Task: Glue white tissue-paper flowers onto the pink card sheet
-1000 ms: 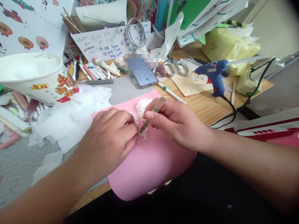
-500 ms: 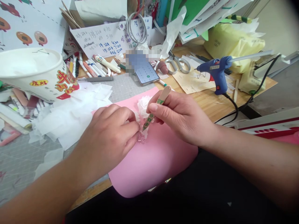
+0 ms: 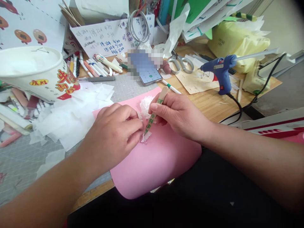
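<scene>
My right hand [image 3: 175, 110] grips a wooden craft stick [image 3: 154, 112] with green print, its lower tip angled down onto a small piece of white tissue paper [image 3: 146, 136]. Curled inward, the fingers of my left hand [image 3: 116, 129] pinch at the edge of that piece; their tips are partly hidden. Clear, shiny glue [image 3: 144, 142] shows beneath the tissue on a pink sheet [image 3: 156, 164]. Just behind the fingers, a ruffled white tissue cluster [image 3: 146, 104] sits on the same sheet, which curves down over the table's front edge.
Loose white tissue squares [image 3: 78, 110] lie left on the grey cutting mat [image 3: 16, 171], beside a large paper cup [image 3: 35, 76]. A phone [image 3: 148, 69], scissors [image 3: 181, 65] and several pens [image 3: 97, 68] stand behind. A blue glue gun [image 3: 222, 71] with its cord [image 3: 241, 109] is at right.
The stick's tip has moved slightly down toward the glue, and the tissue piece now lies over part of it. My left hand has barely shifted.
</scene>
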`<state>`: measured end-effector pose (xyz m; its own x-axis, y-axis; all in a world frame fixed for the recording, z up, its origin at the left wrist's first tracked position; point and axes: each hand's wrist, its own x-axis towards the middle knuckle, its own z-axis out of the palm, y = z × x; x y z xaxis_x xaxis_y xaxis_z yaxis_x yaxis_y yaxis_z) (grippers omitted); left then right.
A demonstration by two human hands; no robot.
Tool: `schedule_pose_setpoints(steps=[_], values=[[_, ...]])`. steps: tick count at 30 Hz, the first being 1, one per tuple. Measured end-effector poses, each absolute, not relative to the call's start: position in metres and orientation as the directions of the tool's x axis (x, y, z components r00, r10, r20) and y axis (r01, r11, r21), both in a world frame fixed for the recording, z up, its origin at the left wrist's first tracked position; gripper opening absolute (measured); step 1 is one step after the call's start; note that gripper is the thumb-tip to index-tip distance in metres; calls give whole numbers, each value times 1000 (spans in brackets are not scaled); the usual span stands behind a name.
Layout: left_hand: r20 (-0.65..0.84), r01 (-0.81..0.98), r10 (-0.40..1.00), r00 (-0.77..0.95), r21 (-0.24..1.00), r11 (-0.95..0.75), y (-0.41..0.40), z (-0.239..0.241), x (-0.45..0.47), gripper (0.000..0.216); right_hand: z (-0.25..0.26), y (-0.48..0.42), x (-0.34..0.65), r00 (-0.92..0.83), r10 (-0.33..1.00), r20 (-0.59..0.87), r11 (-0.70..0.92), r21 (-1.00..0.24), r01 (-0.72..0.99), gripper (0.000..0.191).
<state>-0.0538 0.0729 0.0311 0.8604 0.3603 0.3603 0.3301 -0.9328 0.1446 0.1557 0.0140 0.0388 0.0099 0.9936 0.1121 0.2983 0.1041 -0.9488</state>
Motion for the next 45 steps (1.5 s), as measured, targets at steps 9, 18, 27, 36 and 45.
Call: schedule_pose_setpoints(steps=[9, 18, 27, 36, 45], values=[[336, 294, 358, 871, 226, -929, 66, 32, -57, 19, 39, 15, 157, 12, 997, 77, 70, -953, 296, 23], [323, 494, 556, 766, 259, -830, 76, 29, -48, 20, 38, 14, 157, 2, 995, 105, 98, -941, 325, 22], [294, 566, 641, 709, 306, -766, 81, 33, -53, 20, 46, 14, 166, 222, 969, 113, 98, -992, 75, 23], [175, 885, 903, 393, 195, -423, 139, 84, -122, 25, 45, -14, 174, -109, 977, 181, 194, -973, 124, 27], [-122, 859, 850, 512, 51, -510, 151, 75, -132, 18, 37, -13, 176, -63, 976, 207, 216, -942, 256, 38]])
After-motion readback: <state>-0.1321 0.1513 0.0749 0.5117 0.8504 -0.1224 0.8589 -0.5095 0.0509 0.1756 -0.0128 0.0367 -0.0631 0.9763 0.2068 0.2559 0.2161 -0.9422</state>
